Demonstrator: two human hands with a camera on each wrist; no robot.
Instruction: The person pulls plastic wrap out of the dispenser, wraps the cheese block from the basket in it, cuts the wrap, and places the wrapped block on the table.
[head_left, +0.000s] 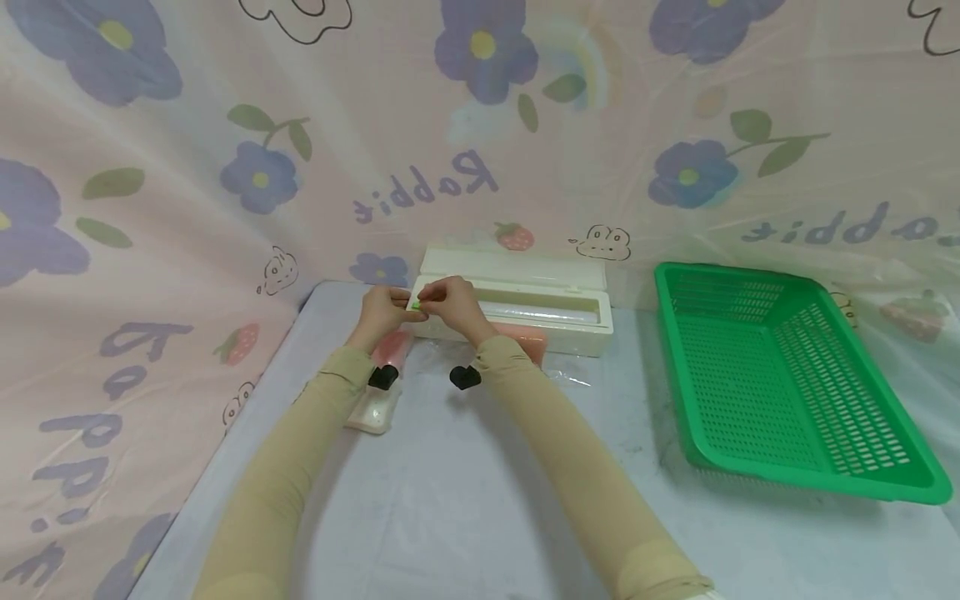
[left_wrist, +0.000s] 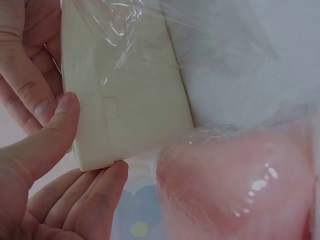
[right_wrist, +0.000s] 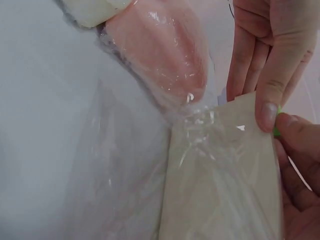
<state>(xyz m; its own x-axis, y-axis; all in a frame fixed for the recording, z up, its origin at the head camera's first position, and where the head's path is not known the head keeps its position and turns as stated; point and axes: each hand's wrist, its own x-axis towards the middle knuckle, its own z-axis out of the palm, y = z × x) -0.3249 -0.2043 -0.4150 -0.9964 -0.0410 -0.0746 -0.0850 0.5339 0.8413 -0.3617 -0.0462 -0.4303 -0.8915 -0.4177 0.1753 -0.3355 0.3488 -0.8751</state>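
A long white cling film box (head_left: pixel 585 340) stands near the back wall with its lid (head_left: pixel 517 265) raised and a roll of film (head_left: pixel 543 312) inside. My left hand (head_left: pixel 380 315) holds the box's left end, thumb on the upper edge and fingers by the lower corner. My right hand (head_left: pixel 456 305) pinches a small green slider (head_left: pixel 416 306) at that same end, close to the left thumb. Clear film (right_wrist: pixel 195 145) drapes down over the box front onto the table. Beside the left end lies a film-wrapped pink piece (left_wrist: pixel 235 185).
A whitish wrapped block (head_left: pixel 372 410) lies nearer me, below the pink piece. An orange-pink item (head_left: pixel 528 340) sits against the box front. To the right is a large green plastic basket (head_left: pixel 742 392). A flowered curtain (head_left: pixel 420 125) closes off the back and left.
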